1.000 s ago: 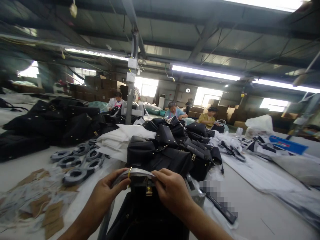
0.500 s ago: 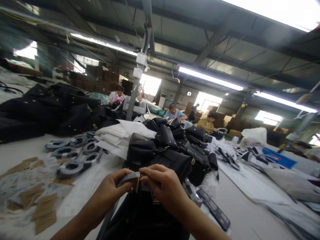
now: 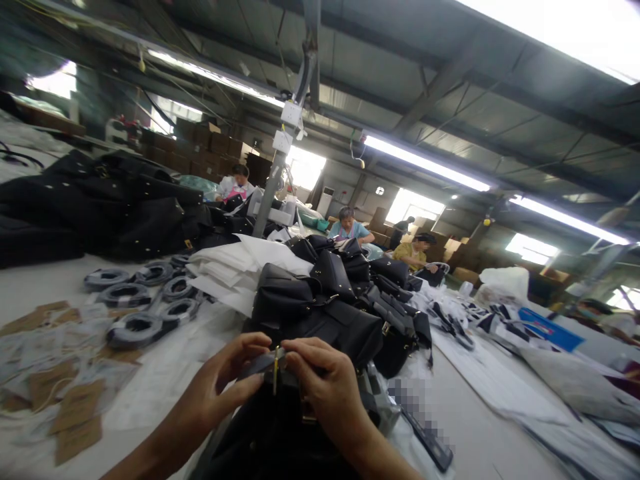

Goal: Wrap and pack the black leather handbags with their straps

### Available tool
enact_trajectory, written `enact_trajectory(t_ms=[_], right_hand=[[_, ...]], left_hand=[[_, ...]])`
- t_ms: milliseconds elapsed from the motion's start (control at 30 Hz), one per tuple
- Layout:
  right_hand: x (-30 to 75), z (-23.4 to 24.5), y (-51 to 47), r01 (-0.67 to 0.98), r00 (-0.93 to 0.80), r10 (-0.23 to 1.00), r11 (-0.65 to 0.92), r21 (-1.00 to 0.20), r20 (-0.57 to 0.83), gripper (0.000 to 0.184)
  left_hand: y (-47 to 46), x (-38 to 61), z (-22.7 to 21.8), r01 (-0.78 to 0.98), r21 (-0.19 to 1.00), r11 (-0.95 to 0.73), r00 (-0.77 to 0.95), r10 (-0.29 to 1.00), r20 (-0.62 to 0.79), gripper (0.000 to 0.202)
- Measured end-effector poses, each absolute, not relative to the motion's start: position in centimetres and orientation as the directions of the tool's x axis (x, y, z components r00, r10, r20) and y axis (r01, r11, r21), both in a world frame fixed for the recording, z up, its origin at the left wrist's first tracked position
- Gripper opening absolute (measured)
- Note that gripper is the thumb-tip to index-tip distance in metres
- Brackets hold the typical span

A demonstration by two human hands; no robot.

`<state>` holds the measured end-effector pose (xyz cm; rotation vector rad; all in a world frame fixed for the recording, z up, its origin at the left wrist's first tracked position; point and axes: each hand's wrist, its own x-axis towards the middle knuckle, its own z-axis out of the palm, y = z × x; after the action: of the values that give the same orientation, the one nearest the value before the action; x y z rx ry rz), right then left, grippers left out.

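A black handbag (image 3: 280, 433) stands right in front of me at the bottom of the view. My left hand (image 3: 220, 387) pinches the left end of its wrapped grey strap (image 3: 261, 363), fingers closed on it. My right hand (image 3: 325, 390) grips the strap from the right, thumb and forefinger at a small gold ring (image 3: 275, 360) on it. Both hands meet above the bag's top. A gold clasp on the bag is mostly hidden under my right hand.
A heap of black handbags (image 3: 340, 300) lies just beyond my hands, with folded white cloth (image 3: 235, 273) to its left. Coiled grey straps (image 3: 135, 300) and brown card tags (image 3: 70, 407) lie left. A dark flat tool (image 3: 425, 440) lies right. Several people work at the table's far end.
My hands have drawn closer together on the strap, and the right hand's fingers have moved onto the gold ring. The view has tilted and shifted slightly.
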<state>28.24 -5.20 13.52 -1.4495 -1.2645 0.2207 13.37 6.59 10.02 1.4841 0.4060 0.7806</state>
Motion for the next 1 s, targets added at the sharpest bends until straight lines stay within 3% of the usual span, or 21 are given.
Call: enact_trajectory(t_ms=[167, 267, 367, 533, 733, 800, 867, 1000], right_hand=[[27.8, 14.1, -5.3, 0.583, 0.356, 0.784, 0.239, -0.777, 0.509, 0.022], [27.4, 14.6, -5.5, 0.647, 0.277, 0.846, 0.187, -0.74, 0.455, 0.038], [27.5, 14.9, -5.6, 0.682, 0.253, 0.88, 0.132, -0.72, 0.402, 0.034], [28.2, 14.8, -5.3, 0.572, 0.339, 0.847, 0.16, -0.805, 0.409, 0.039], [28.1, 15.2, -5.2, 0.625, 0.212, 0.855, 0.253, -0.738, 0.473, 0.039], [28.6, 15.1, -5.3, 0.674, 0.142, 0.846, 0.297, -0.676, 0.513, 0.042], [29.4, 14.8, -5.6, 0.787, 0.067, 0.824, 0.303, -0.537, 0.562, 0.042], [31.7, 14.1, -7.0, 0.987, -0.079, 0.8, 0.146, -0.066, 0.595, 0.042]], left_hand=[[7.5, 13.6, 9.6, -0.211, 0.977, 0.042, 0.717, 0.685, 0.125, 0.056], [8.3, 14.1, 10.4, -0.16, 0.987, -0.028, 0.737, 0.661, 0.138, 0.061], [9.3, 14.4, 11.4, -0.039, 0.985, -0.17, 0.804, 0.58, 0.132, 0.067], [10.3, 13.9, 11.4, 0.031, 0.901, -0.432, 0.825, 0.52, 0.221, 0.066], [9.4, 14.1, 10.7, -0.088, 0.944, -0.319, 0.844, 0.479, 0.241, 0.075], [9.1, 14.4, 10.8, -0.056, 0.939, -0.338, 0.856, 0.468, 0.219, 0.075], [9.1, 14.6, 11.1, -0.017, 0.927, -0.374, 0.856, 0.474, 0.207, 0.073], [9.6, 13.9, 11.6, 0.074, 0.876, -0.477, 0.823, 0.525, 0.217, 0.055]])
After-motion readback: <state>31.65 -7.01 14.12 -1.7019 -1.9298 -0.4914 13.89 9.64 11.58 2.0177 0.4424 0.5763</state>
